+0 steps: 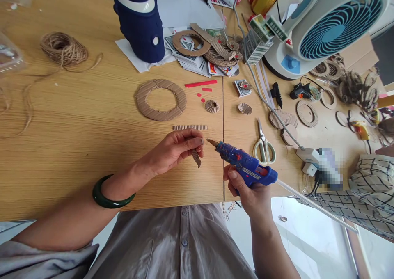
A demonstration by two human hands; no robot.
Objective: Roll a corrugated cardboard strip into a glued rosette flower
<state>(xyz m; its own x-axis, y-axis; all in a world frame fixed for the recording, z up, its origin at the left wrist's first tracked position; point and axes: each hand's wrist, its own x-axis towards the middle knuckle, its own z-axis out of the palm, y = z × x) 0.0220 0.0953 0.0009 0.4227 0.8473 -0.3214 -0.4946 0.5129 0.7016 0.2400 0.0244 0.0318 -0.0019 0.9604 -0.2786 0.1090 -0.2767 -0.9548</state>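
My left hand point(181, 147) pinches a short corrugated cardboard strip point(196, 159), its loose end hanging down beneath the fingers. Wrapped in my right hand point(243, 184) is a blue hot glue gun point(243, 164), a long white glue stick point(314, 207) trailing from its back. The nozzle points left, a small gap from my left fingertips. Just beyond my left hand lies another corrugated strip point(190, 127). Farther off are a cardboard ring point(142, 102), pleated cardboard rosettes point(212, 106) and red paper pieces point(201, 83). Scissors point(264, 145) rest right of the glue gun.
A twine coil point(63, 49) lies at the left. A dark blue bottle point(140, 28) stands at the back near stacked cards point(192, 63). A fan point(338, 28), its grey cable and a power strip point(310, 156) occupy the right, where another person's checked sleeve point(372, 180) shows.
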